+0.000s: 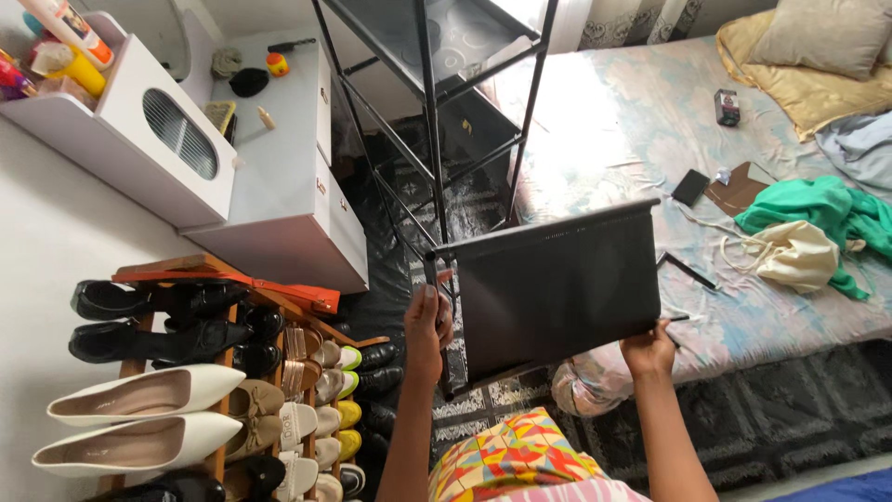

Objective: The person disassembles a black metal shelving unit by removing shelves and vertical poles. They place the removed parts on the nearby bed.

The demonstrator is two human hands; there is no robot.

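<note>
Both our hands grip a black shelf panel [557, 284] in front of us; our left hand [427, 321] closes round its left edge, our right hand [648, 349] clasps its lower right corner; the panel hangs tilted in the air, just beside the black metal rack [432, 139], touching no level of it. We judge the panel not yet seated; upper tiers look fitted; bed [632, 139] and shoe rack [223, 372] flank us.
</note>
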